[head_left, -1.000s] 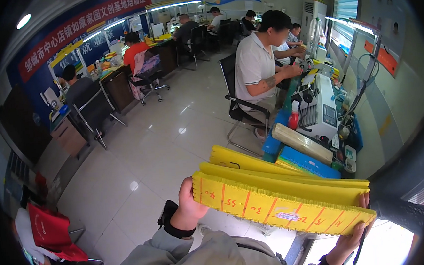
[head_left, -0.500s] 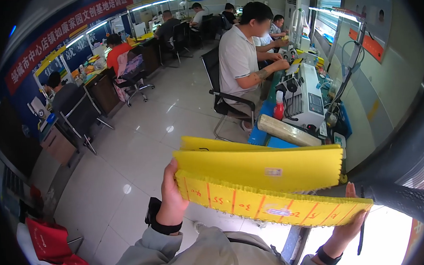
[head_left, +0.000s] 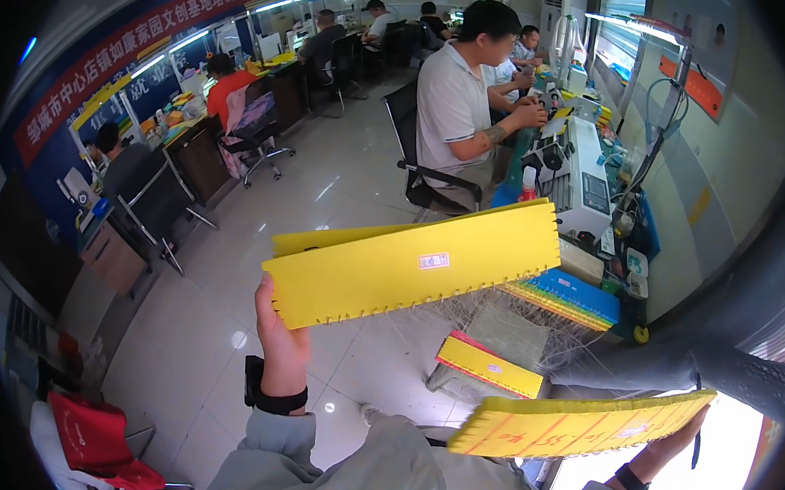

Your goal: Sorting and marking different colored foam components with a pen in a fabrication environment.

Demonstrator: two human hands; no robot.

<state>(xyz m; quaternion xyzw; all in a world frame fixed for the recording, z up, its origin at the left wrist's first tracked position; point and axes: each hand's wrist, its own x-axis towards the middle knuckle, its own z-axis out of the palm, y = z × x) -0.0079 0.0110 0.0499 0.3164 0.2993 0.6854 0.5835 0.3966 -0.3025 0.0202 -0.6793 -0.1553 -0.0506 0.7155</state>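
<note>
My left hand (head_left: 280, 342) is closed on the left end of a long yellow board (head_left: 358, 269) with a small white label. A row of tiny hooks or stitches runs along its lower edge, and a second yellow layer shows behind it. Lower right, my right hand (head_left: 677, 439) grips the far end of a thick yellow strip (head_left: 584, 429), marked with orange lines and handwriting; its fingers are mostly hidden. The two yellow pieces are apart. Fine pale threads (head_left: 514, 327) show below the upper board.
Beneath the boards, a grey stool (head_left: 510, 328) bears another yellow board (head_left: 490, 365). A blue-and-yellow stack (head_left: 571, 297) lies near the workbench end. On the right, a seated person (head_left: 456, 106) works beside a white machine (head_left: 582, 179). A red bag (head_left: 99, 443) is at lower left.
The two yellow pieces have come apart. My left hand has moved left and up with its board, while the strip in my right hand has shifted lower and right, uncovering the stool.
</note>
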